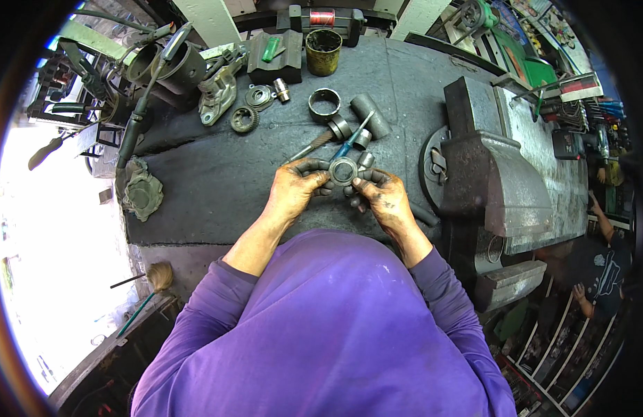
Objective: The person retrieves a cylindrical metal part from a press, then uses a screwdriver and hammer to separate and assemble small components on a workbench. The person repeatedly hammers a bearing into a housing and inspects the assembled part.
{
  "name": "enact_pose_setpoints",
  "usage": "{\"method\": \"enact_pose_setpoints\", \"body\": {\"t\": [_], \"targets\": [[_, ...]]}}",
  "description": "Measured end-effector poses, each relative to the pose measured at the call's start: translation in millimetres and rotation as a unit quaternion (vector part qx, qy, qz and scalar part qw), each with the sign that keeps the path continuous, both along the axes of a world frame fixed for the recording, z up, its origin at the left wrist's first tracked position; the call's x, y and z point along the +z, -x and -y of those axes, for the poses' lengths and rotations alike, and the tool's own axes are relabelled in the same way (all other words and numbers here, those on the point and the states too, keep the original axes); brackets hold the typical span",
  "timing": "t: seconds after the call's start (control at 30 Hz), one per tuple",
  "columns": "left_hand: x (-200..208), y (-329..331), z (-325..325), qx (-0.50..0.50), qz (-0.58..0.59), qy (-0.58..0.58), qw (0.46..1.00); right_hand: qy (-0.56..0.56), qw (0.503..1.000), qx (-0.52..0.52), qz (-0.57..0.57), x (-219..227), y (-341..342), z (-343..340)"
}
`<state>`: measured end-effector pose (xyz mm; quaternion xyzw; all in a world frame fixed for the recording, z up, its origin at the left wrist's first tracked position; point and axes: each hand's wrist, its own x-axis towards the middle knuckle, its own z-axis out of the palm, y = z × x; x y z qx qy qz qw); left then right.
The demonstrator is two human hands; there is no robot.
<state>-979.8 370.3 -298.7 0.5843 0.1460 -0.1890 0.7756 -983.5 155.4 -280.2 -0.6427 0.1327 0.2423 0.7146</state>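
A round metal bearing (344,160) is held up over the dark workbench, its ring face turned up toward me. My left hand (296,186) pinches its left edge between thumb and fingers. On the opposite edge, my right hand (387,198) grips it the same way. Both hands have blackened fingers. Just beyond them lie a geared shaft (330,133), a blue-handled tool (344,148), a small metal bush (362,140) and a grey cylinder (371,116). A wide metal ring (324,103) stands farther back.
A large vise (499,174) takes up the bench's right side. Back left are a metal housing (218,94), a gear ring (245,119) and a yellow can (323,61). A crumpled rag (142,189) lies at the left edge. Another person (603,267) is at far right.
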Motion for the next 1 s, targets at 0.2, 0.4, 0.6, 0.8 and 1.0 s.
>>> {"method": "enact_pose_setpoints", "body": {"t": [0.2,0.4,0.6,0.8,1.0], "targets": [[-2,1,2,-0.003,0.025,-0.029,0.999,0.037,0.999,0.020,0.034,-5,0,-2],[-3,4,-4,-0.058,0.065,-0.178,0.980,0.046,0.998,0.013,0.036,-4,1,-10],[-4,4,-9,-0.046,0.051,-0.196,0.978,0.068,0.996,0.055,0.015,1,-12,-17],[-9,1,-24,0.017,-0.011,0.022,1.000,0.113,0.989,0.080,0.050,-3,-34,-38],[-27,0,-70,0.152,-0.050,0.076,0.984,0.369,0.832,0.188,0.370,-11,-82,-80]]}}
